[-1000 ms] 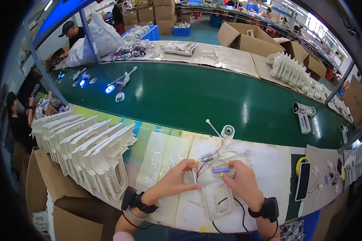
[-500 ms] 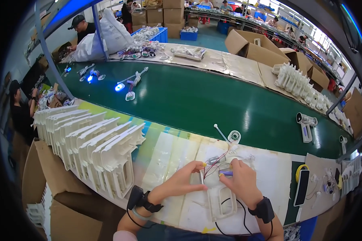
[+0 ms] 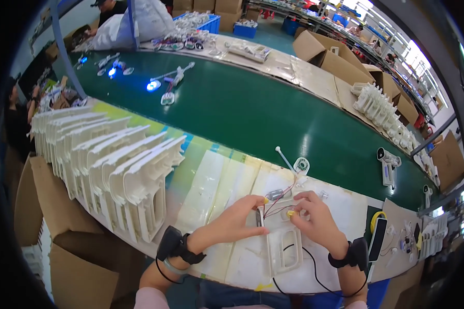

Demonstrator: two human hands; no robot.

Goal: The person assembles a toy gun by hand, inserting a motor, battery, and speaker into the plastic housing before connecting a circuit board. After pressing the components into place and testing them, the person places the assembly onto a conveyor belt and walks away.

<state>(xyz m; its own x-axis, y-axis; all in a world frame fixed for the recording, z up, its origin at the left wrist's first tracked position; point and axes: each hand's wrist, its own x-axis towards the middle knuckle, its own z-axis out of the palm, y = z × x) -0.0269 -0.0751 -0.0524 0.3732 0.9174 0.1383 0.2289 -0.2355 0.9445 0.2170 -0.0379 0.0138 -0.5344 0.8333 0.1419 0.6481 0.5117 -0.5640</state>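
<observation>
A white plastic housing (image 3: 285, 268) with an oblong handle opening lies on the work surface in front of me. My left hand (image 3: 237, 219) grips its upper left edge between thumb and forefinger. Over the housing's upper right part, my right hand (image 3: 319, 221) has its fingers bent together; what they hold is hidden. Yellow covering shows on fingertips of both hands. Thin dark red wires (image 3: 279, 208) run between the hands. A small silvery motor (image 3: 276, 194) lies just beyond my left fingertips. Farther off, a round white piece with a circuit board (image 3: 301, 166) rests beside a thin white rod (image 3: 285, 158).
Nested white housings (image 3: 113, 165) stand in a row at left, above an open carton (image 3: 82, 268). A green conveyor belt (image 3: 232, 118) crosses ahead, carrying lit assemblies (image 3: 153, 85) and a white device (image 3: 388, 167). A phone (image 3: 378, 239) lies at right. Black cables hang from my wristbands.
The purple cylinder at my right fingers has gone from sight. My right hand has shifted slightly, with its fingers bent over the housing. My left hand keeps its grip, and the view has tilted.
</observation>
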